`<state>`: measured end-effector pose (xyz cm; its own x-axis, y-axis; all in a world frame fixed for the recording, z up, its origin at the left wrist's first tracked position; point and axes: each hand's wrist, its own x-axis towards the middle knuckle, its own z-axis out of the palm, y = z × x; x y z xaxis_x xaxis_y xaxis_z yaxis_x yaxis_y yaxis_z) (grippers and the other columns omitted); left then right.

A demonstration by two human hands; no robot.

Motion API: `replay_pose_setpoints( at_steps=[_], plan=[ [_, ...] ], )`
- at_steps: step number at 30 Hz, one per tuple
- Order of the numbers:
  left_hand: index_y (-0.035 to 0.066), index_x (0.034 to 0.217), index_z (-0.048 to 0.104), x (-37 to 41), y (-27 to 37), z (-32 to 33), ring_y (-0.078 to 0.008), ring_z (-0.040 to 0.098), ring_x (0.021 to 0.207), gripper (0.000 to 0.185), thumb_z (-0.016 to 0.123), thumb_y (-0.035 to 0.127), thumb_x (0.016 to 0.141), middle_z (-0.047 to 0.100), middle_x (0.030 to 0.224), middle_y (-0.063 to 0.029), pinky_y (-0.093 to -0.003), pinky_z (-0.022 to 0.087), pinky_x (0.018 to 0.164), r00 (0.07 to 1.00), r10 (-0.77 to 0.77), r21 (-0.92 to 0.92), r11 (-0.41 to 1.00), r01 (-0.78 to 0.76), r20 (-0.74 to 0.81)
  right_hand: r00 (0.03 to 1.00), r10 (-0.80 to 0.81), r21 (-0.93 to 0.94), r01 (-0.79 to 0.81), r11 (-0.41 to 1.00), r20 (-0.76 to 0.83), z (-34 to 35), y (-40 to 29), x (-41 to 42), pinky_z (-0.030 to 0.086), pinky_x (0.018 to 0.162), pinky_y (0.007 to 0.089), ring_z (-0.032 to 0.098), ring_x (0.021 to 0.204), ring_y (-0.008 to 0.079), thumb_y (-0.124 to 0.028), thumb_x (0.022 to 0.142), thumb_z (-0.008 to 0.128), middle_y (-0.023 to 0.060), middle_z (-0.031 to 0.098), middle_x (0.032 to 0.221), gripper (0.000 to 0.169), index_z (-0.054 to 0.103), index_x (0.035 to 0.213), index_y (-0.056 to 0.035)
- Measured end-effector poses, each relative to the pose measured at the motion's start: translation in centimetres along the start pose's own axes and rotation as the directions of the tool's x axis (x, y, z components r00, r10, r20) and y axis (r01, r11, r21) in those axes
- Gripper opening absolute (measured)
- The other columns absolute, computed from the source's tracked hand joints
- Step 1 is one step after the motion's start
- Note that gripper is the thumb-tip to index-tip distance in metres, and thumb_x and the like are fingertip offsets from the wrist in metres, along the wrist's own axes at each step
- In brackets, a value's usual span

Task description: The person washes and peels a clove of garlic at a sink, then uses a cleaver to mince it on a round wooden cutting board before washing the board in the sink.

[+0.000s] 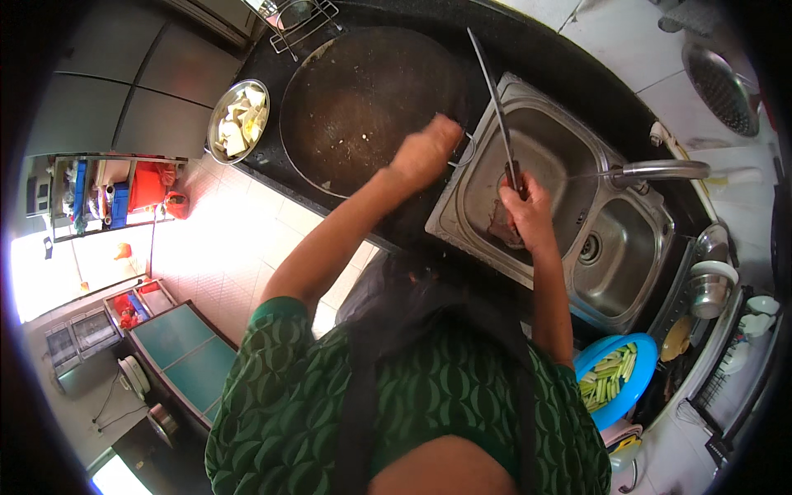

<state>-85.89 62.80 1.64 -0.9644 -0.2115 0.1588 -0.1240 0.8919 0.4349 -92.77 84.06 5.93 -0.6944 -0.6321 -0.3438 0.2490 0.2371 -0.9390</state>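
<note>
Over the sink, my right hand [529,213] grips the dark handle of a long-bladed kitchen knife [495,99], its blade seen nearly edge-on and pointing away from me. Below that hand a crumpled brown piece [504,226], perhaps a cloth, shows in the large basin of the steel sink [451,213]. My left hand [427,151] is blurred, with its fingers curled, above the right rim of a wide dark wok [359,99]. Close beside it is the wok's wire loop handle [471,150]. Whether the left fingers hold anything is hidden. Small pale bits lie inside the wok.
A steel bowl of pale cut pieces [213,133] stands at the counter's left edge. The faucet [665,170] reaches over the sink. A blue basin [646,365] with cut green vegetable sticks sits to my right. A wire rack [303,25] stands behind the wok.
</note>
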Motion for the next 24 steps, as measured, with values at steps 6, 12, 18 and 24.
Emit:
replay_pose_setpoints(
  at_steps=[6, 12, 18, 24],
  plan=[
    [0.004, 0.110, 0.049, 1.6, -4.8, 2.3, -0.0337, 0.043, 0.110, 0.028, 0.053, 0.012, 0.083, 0.047, 0.113, -0.0143, -0.0444, 0.033, 0.096, 0.952, -0.144, 0.042, 0.986, 0.161, -0.270, 0.997, -0.067, -0.099, 0.070, 0.993, 0.037, 1.7, 2.2, 0.2, 0.034, 0.040, 0.0216, 0.042, 0.046, 0.0049, -0.011, 0.080, 0.058, -0.0018, 0.048, 0.061, 0.014, 0.051, 0.090, -0.0032],
    [0.000, 0.137, 0.022, -1.6, -4.2, 1.0, -0.0371, 0.018, 0.133, 0.061, 0.052, 0.014, 0.086, 0.019, 0.143, -0.0223, -0.0433, 0.016, 0.108, 0.890, -0.263, -0.332, 0.933, 0.137, -0.372, 0.987, -0.159, -0.411, 0.147, 0.900, 0.005, 2.2, 2.8, -0.1, 0.041, 0.050, 0.0305, 0.048, 0.053, 0.0159, -0.016, 0.079, 0.060, 0.0085, 0.050, 0.061, 0.020, 0.050, 0.085, -0.0003],
    [0.003, 0.131, 0.036, -8.2, -5.7, 1.0, -0.0360, 0.044, 0.118, 0.042, 0.041, 0.001, 0.089, 0.042, 0.131, -0.0212, -0.0366, 0.039, 0.096, 0.642, -0.515, -0.413, 0.853, 0.319, -0.568, 0.915, -0.399, -0.676, 0.331, 0.658, 0.059, 2.1, 6.0, 1.0, 0.043, 0.049, 0.0368, 0.056, 0.055, 0.0274, -0.031, 0.084, 0.061, 0.0142, 0.055, 0.062, 0.034, 0.049, 0.088, -0.0002],
    [0.002, 0.129, 0.038, -8.1, -5.2, 1.2, -0.0361, 0.048, 0.114, 0.038, 0.038, 0.001, 0.091, 0.047, 0.126, -0.0213, -0.0365, 0.041, 0.095, 0.553, -0.583, -0.442, 0.813, 0.380, -0.596, 0.852, -0.517, -0.772, 0.380, 0.510, 0.077, 3.8, 4.5, 1.0, 0.047, 0.053, 0.0420, 0.059, 0.064, 0.0372, -0.037, 0.084, 0.059, 0.0186, 0.059, 0.072, 0.037, 0.048, 0.090, -0.0018]
  ],
)
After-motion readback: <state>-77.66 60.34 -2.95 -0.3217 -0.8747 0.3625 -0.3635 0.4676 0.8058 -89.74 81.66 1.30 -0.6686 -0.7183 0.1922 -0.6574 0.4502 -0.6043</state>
